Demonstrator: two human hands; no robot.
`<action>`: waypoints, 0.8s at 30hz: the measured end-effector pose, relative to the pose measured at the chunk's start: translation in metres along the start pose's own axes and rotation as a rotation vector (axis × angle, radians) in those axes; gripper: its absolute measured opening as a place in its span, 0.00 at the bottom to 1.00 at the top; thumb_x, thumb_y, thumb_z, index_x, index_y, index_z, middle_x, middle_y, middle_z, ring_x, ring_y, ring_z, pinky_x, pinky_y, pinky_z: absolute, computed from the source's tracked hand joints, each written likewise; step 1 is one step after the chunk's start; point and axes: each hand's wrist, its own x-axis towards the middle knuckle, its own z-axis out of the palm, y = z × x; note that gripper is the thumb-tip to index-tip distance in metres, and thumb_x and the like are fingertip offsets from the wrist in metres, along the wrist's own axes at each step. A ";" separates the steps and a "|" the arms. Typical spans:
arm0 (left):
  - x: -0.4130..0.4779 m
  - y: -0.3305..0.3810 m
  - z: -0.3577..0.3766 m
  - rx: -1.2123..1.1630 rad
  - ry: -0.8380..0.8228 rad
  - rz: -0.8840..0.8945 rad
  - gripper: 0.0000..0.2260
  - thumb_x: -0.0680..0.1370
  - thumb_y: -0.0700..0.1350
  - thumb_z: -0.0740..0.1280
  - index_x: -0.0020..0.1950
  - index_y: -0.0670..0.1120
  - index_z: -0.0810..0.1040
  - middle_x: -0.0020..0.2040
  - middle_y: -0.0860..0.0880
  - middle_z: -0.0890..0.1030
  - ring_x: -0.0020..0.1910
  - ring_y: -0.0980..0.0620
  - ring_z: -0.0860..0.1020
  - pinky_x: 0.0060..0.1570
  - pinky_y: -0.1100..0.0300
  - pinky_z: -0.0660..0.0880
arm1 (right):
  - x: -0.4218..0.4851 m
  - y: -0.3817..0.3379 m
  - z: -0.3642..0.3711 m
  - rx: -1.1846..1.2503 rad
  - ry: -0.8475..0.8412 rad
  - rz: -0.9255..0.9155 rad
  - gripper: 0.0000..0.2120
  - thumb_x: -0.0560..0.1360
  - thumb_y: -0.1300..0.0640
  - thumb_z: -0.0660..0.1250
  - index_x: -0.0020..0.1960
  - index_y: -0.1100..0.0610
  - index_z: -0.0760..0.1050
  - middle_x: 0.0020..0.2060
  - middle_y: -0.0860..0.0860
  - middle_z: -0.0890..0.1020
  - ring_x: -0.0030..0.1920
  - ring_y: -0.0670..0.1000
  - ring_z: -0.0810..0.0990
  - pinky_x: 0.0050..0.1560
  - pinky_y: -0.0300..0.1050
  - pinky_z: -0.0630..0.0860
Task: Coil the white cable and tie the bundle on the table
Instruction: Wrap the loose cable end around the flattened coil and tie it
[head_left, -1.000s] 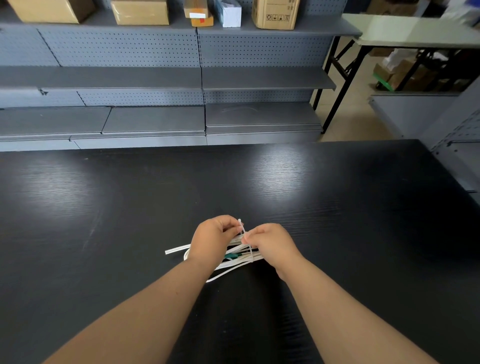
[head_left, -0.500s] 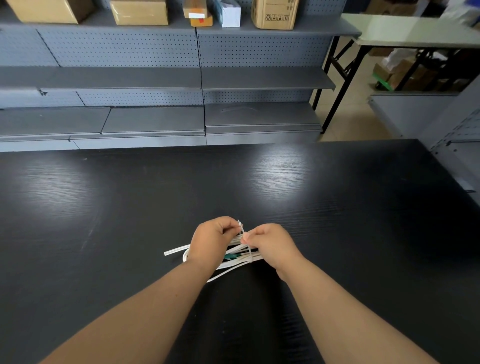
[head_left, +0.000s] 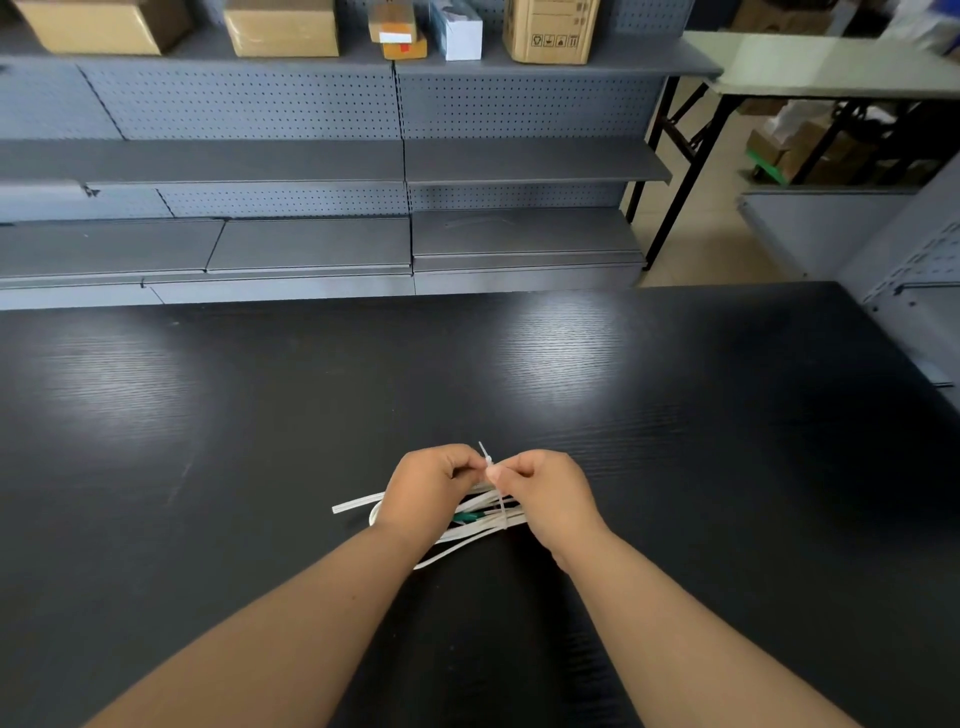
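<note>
Both hands meet over the black table (head_left: 218, 467), knuckles up and fingertips nearly touching. The right hand (head_left: 548, 493) has its fingers curled and pinches a thin white cable tie (head_left: 502, 512) between thumb and forefinger. The tie runs down from that pinch and loops around the bundle just under the hand, while its short tail pokes up between the two hands. The left hand (head_left: 434, 486) is curled as well, its fingertips closed at the tie's head. From here it looks as though it pinches the tie too, though its fingers hide the exact contact.

The white cable (head_left: 470, 535) lies coiled in long flat loops on the table beneath both hands, mostly covered by them. One free end sticks out past the outer side of the left hand, and a loose loop trails back toward the left wrist. A small green piece (head_left: 467, 517) shows among the strands between the hands.

Well beyond the hands stand grey pegboard shelves (head_left: 311, 161), with cardboard boxes (head_left: 283, 26) along the top shelf. Far off past the right hand is a pale folding table (head_left: 831, 62)
</note>
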 end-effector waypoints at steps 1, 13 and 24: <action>0.000 0.001 0.000 0.004 0.001 -0.011 0.12 0.75 0.42 0.67 0.36 0.59 0.79 0.38 0.55 0.82 0.42 0.55 0.80 0.46 0.58 0.77 | 0.000 0.000 0.000 0.003 0.002 0.001 0.06 0.74 0.56 0.68 0.47 0.56 0.82 0.44 0.50 0.84 0.47 0.47 0.80 0.49 0.40 0.73; -0.001 0.002 -0.001 0.056 0.002 -0.048 0.11 0.75 0.43 0.67 0.34 0.55 0.79 0.36 0.55 0.81 0.40 0.56 0.79 0.46 0.55 0.77 | 0.005 -0.006 -0.002 0.044 -0.007 -0.007 0.08 0.71 0.57 0.71 0.50 0.55 0.79 0.42 0.50 0.82 0.47 0.50 0.81 0.53 0.44 0.77; -0.002 0.002 0.002 0.105 0.021 0.003 0.06 0.75 0.44 0.68 0.48 0.47 0.84 0.44 0.54 0.84 0.45 0.58 0.79 0.45 0.70 0.71 | 0.014 -0.012 -0.002 -0.004 -0.004 -0.034 0.04 0.76 0.57 0.65 0.46 0.55 0.79 0.39 0.45 0.79 0.45 0.47 0.77 0.45 0.39 0.71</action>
